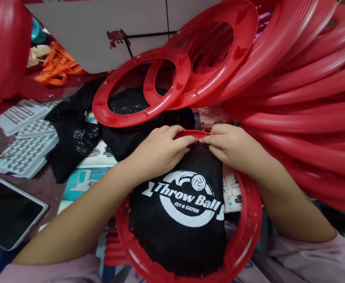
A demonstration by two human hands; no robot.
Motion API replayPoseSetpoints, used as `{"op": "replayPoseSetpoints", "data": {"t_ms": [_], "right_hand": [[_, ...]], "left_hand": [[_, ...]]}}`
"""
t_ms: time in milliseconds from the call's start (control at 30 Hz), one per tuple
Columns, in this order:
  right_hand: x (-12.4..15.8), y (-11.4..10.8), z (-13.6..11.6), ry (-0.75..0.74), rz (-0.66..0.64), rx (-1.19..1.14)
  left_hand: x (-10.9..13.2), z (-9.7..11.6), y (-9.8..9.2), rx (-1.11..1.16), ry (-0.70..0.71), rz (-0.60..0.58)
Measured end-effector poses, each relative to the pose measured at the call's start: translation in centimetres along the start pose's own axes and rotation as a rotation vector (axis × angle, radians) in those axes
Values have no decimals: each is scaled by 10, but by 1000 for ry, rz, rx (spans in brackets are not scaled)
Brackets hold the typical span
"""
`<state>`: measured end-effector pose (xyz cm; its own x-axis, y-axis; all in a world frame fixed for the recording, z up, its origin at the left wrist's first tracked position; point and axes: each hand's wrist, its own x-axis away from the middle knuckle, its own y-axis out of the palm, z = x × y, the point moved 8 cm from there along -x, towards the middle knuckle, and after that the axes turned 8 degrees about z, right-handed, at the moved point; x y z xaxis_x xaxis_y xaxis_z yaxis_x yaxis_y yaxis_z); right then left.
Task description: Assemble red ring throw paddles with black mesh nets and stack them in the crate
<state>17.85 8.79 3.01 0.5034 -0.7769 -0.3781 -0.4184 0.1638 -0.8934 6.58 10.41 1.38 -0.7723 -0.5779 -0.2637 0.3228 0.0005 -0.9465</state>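
A black mesh cloth (187, 247) printed "Throw Ball Fly & Catch" lies across a red plastic ring (247, 220) in front of me. Its lower edge meets the near side of the ring. At the ring's far side, my left hand (169, 147) pinches the cloth's top edge against the red rim. Close beside it, my right hand (228, 143) pinches the same edge from the right. The thumbs nearly meet between the two hands. Part of the ring's far rim is hidden under my fingers.
Red rings (302, 118) are stacked in a large pile at the right, with loose rings (116, 114) beyond my hands. Black cloths (74, 129) lie at the left by clear trays (27, 149) of small round metal pieces. A tablet-like device (10, 212) and orange plastic parts (57, 65) are also there.
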Motion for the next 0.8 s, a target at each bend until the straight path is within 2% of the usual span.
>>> {"op": "replayPoseSetpoints", "data": {"t_ms": [233,400,500,567,633,800], "right_hand": [[0,2,-1,50,-109,-19],[2,-3,-1,188,-181,-46],[10,2,-10,213,-331,-76],[16,9,-21,154,-468,-91],[22,15,-31,103,-546,-63],[23,13,-33,108,-483,167]], "left_hand": [[1,0,2,-36,18,-16],[2,-3,0,-77,-6,-64],[2,-6,-3,-105,-18,-102],[2,-8,-5,-150,-32,-119],[1,-9,-7,-190,-56,-117],[4,-13,-16,-304,-240,-82]]}}
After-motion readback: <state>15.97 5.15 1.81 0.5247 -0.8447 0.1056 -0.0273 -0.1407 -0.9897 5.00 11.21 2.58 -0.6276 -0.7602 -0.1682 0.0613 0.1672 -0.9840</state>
